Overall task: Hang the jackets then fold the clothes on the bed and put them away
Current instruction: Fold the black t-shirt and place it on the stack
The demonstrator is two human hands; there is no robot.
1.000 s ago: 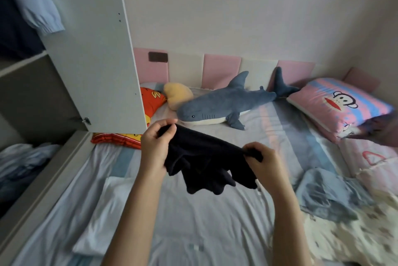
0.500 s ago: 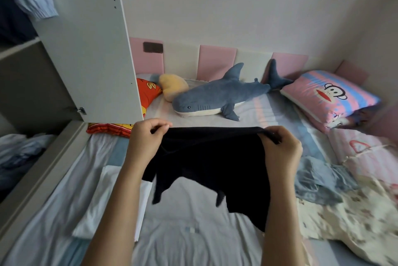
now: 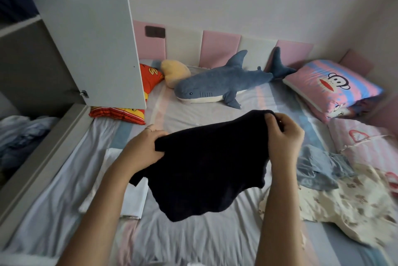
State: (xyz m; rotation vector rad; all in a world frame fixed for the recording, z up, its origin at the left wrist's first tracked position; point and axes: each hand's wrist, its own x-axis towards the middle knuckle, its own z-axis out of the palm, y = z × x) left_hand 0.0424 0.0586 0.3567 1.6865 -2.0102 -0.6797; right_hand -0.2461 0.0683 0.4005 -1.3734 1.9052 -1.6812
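A person's left hand (image 3: 141, 147) and right hand (image 3: 284, 136) hold a dark garment (image 3: 204, 171) spread between them over the middle of the bed (image 3: 193, 242); the cloth is black or very dark navy, matte, with no print or trim that shows. Its top edge runs taut on a slant, low at the left hand and rising to the far right; the right hand has its fingers curled tight, pinching the upper right corner; the left hand grips the upper left edge, with the cloth folded over its fingers. Below the hands the garment hangs as one loose sheet, ending near in a rounded, uneven hem; a short flap sticks out at its lower left; whether the hem touches the sheet I cannot tell.

A white folded cloth (image 3: 112, 171) lies on the sheet under the left forearm; a crumpled blue garment (image 3: 318, 166) lies just right of the right hand, beside a floral quilt (image 3: 349, 207). At the far side lie a plush shark (image 3: 219, 82), a yellow cushion (image 3: 175, 71), a red cushion (image 3: 151, 76) and a pink pillow (image 3: 331, 85). On the left a wardrobe door (image 3: 86, 29) stands open; clothes (image 3: 19, 132) are heaped on the shelf inside.
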